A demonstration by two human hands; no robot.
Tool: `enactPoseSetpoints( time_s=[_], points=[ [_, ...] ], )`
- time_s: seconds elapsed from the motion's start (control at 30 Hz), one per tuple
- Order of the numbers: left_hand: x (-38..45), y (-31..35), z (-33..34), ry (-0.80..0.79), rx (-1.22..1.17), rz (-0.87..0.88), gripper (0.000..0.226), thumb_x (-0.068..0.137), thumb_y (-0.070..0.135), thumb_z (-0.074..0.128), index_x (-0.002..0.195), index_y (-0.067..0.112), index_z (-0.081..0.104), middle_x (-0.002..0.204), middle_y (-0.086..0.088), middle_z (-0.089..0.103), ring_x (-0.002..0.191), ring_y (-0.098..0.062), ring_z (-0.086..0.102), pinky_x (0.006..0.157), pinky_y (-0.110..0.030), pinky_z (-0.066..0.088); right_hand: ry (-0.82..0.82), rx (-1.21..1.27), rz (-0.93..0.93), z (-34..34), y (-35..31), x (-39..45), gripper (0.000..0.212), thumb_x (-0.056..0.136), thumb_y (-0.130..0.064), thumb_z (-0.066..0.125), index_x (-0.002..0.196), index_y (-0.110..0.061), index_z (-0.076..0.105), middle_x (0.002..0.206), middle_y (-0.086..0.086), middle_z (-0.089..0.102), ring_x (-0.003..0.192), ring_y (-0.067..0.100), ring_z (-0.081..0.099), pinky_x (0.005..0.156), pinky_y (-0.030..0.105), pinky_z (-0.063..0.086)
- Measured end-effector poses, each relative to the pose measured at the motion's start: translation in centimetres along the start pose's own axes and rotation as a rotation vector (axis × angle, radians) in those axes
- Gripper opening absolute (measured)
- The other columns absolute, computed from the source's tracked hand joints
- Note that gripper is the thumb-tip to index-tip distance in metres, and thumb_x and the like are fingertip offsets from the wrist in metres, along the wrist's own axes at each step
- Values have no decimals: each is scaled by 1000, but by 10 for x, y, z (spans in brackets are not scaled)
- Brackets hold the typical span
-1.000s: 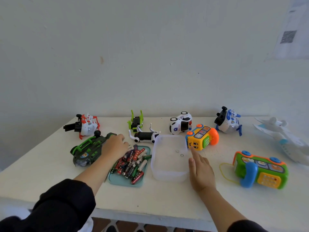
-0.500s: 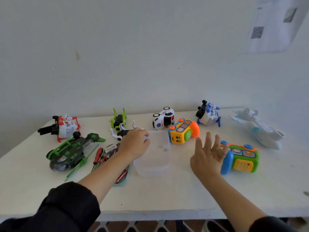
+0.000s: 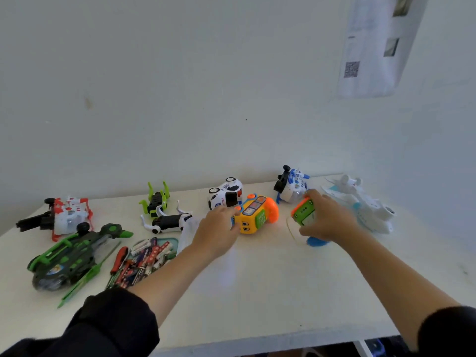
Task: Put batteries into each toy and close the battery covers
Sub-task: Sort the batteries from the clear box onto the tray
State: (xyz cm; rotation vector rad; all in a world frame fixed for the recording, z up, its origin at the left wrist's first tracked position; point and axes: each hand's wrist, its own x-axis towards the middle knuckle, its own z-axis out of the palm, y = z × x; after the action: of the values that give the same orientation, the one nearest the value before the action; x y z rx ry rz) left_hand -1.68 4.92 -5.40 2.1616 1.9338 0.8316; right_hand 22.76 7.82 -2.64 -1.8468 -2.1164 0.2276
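Head view: your right hand (image 3: 328,219) now grips the green phone (image 3: 304,212), lifted since a moment ago; your left hand (image 3: 216,228) reaches, fingers relaxed, toward the yellow phone (image 3: 253,215).

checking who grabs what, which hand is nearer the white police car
Left. The left hand lies just in front of the police car, reaching the yellow phone toy. The right hand is well off to its right, gripping the green phone toy.
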Motion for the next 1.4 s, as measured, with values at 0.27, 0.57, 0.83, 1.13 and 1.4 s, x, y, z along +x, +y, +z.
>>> enactPoseSetpoints(
  time_s=[0.27, 0.57, 0.83, 1.13, 1.4],
  points=[
    [25, 77, 44, -164, -1096, -481, 28, 97, 41, 45, 118, 25, 54, 99, -2, 63, 76, -17, 60, 71, -30, 46, 572, 575, -509, 53, 21, -7, 74, 58, -14, 89, 112, -18, 39, 132, 5, 46, 114, 12, 49, 82, 16, 42],
    [35, 91, 96, -53, -885, -216, 46, 90, 11, 59, 130, 27, 42, 115, -4, 62, 107, -16, 61, 83, -30, 54, 401, 756, -352, 102, 55, -5, 80, 59, -18, 85, 115, -41, 32, 137, -3, 41, 116, 14, 49, 88, 16, 43],
    [35, 93, 119, 223, -211, 160, 41, 96, 10, 45, 135, 21, 49, 127, -5, 53, 114, -17, 51, 91, -15, 37, 311, 882, -261, 106, 60, 2, 87, 60, -21, 89, 125, -36, 33, 119, -23, 48, 104, 5, 54, 80, -1, 37],
    [40, 106, 110, 217, -207, 49, 21, 93, 14, 51, 113, 20, 55, 110, 2, 55, 95, -9, 49, 78, -17, 35, 165, 875, -261, 103, 62, 0, 89, 72, -20, 82, 138, -33, 24, 114, -30, 45, 105, 7, 54, 76, -2, 36],
    [43, 98, 105, 254, -241, -45, 15, 90, 10, 57, 83, 21, 48, 108, -6, 51, 98, -17, 47, 76, -17, 31, 134, 696, -380, 99, 59, -6, 87, 78, -24, 76, 134, -48, 14, 142, 2, 44, 121, 23, 50, 89, 14, 33]
  ],
)
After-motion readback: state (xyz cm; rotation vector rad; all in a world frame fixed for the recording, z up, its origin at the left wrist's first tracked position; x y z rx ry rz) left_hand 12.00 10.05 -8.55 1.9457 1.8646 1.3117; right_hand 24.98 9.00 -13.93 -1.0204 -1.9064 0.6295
